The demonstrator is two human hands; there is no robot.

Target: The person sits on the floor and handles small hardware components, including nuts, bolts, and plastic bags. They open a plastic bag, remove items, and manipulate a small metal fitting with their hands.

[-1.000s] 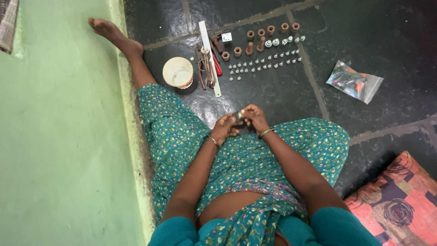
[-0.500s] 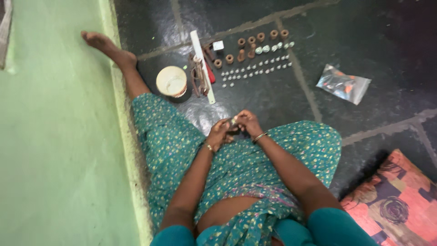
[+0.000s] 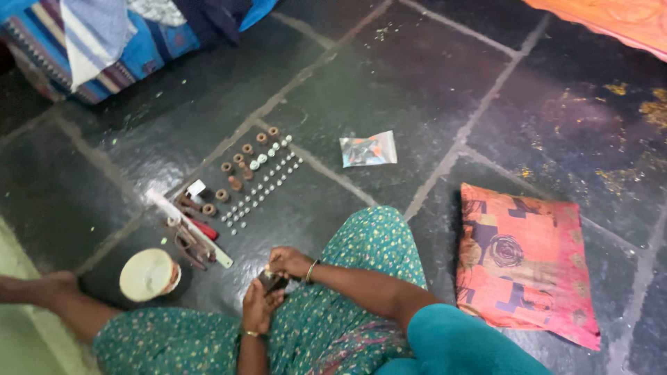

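Note:
I sit on a dark stone floor with both hands together over my lap. My left hand [image 3: 259, 307] and my right hand [image 3: 287, 262] hold a small dark part [image 3: 272, 280] between them; its shape is too small to make out. On the floor ahead lie rows of small silver pieces [image 3: 260, 187] and several brown cylindrical pieces [image 3: 235, 169]. Nearer to me lie a white flat strip [image 3: 189, 227], a red-handled tool [image 3: 203, 228] and rusty metal tools [image 3: 182, 243].
A round cream bowl [image 3: 149, 275] stands by my outstretched leg [image 3: 48, 295]. A clear plastic bag [image 3: 368, 149] with small items lies farther out. A patterned red cushion [image 3: 524, 262] lies at the right. Folded cloths [image 3: 104, 35] are at the far left, orange cloth [image 3: 611, 21] at the far right.
The view has swung round and lifted, so more floor, the whole cushion and the cloths show. My hands stay together on the small part above my lap.

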